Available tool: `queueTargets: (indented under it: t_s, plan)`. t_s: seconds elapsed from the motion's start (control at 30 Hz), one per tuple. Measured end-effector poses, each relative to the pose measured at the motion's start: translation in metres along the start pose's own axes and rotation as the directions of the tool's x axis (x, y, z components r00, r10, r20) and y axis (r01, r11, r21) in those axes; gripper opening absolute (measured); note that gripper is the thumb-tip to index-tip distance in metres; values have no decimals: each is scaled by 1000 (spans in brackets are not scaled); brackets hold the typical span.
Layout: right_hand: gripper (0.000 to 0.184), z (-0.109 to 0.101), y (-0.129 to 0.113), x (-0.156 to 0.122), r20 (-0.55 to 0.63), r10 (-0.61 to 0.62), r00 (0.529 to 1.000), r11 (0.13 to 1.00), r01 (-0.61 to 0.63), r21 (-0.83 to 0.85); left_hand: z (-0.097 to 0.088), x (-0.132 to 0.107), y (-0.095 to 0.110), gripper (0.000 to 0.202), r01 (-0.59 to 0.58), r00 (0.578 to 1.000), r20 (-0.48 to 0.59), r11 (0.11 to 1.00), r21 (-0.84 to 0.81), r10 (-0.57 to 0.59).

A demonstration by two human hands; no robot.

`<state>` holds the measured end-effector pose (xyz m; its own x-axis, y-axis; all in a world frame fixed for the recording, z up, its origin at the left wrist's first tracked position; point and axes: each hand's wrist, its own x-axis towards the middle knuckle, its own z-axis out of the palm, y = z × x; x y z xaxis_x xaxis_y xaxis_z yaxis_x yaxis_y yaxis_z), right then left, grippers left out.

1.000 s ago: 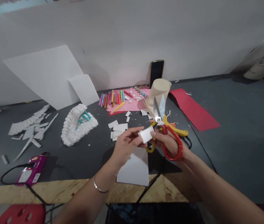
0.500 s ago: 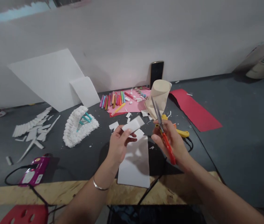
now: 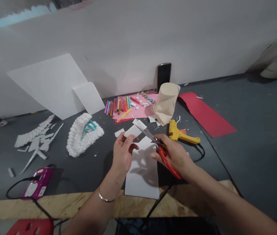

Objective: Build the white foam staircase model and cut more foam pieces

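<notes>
Head view, centre of frame: left hand (image 3: 122, 153), fingers pinched shut on small white foam piece (image 3: 133, 131), flat, roughly rectangular, corner tilted up. Right hand (image 3: 175, 155) closed around red handles of scissors (image 3: 158, 148); blades slightly parted, meeting foam piece's right edge. Below hands: white sheet (image 3: 142, 171) flat on dark tabletop. Right of hands: yellow glue gun (image 3: 182, 135). Left of centre: white ruffled foam form (image 3: 83, 135).

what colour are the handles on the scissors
Red; the scissors are in the right hand, clearest in the head view.
</notes>
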<state>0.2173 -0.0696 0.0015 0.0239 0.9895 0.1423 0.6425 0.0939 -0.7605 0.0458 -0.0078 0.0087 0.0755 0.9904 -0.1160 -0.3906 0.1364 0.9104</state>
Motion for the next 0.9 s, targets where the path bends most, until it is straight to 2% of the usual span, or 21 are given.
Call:
queueTargets:
  t_s: [0.43,0.67,0.9]
  plan:
    - [54,1,0,-1,-38,-55,998,995,52,-88,-1,1,-1,28,-5,1000,0,1000,-4,5]
    - [61,1,0,-2,-17,-87,996,991,85,-106,-2,1,-3,27,12,1000,5,1000,-5,-12]
    - [68,1,3,-1,19,-62,998,990,64,-125,-1,0,-3,27,30,999,-17,1000,-9,-30]
